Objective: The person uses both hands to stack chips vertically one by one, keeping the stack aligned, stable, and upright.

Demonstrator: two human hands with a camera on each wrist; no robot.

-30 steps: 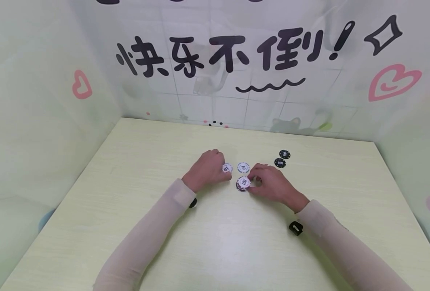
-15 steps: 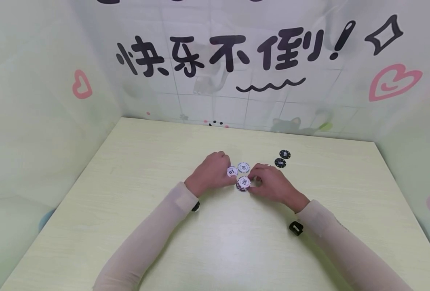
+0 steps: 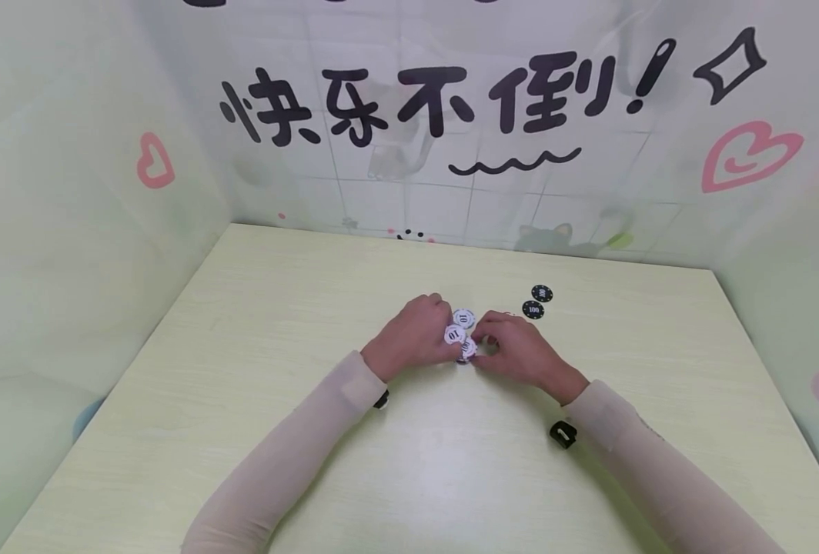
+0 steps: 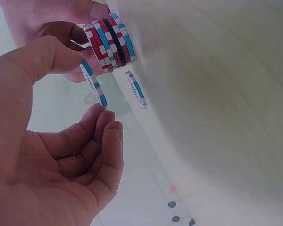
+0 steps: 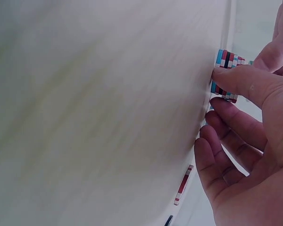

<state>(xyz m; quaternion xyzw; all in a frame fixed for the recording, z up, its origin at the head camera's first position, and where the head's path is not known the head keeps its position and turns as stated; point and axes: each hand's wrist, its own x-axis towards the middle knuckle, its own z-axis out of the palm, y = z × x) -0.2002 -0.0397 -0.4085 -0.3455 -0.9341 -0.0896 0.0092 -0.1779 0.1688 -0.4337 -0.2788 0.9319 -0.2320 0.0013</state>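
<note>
My left hand (image 3: 415,337) pinches a white-and-blue poker chip (image 3: 454,334) marked 10 between thumb and fingertip. In the left wrist view that chip is tilted on edge, slightly apart from a stack of poker chips (image 4: 111,42) with blue, red and black edges. Thumb and fingers of my right hand (image 3: 520,350) hold the stack's sides where it stands on the table. In the head view the held chip partly covers the white top chip (image 3: 468,350). Another white-and-blue chip (image 3: 462,318), also marked 10, lies flat just behind the stack.
Two black chips (image 3: 533,310) marked 100 lie at the back right of the pale table (image 3: 299,308). A red-edged chip (image 5: 184,184) lies past my right hand, mostly hidden in the head view. A printed curtain (image 3: 409,185) borders the table's back and sides.
My left hand has carried its chip to the right and a little nearer, from beside the loose chip to over the stack's edge. The right hand and stack have stayed in place.
</note>
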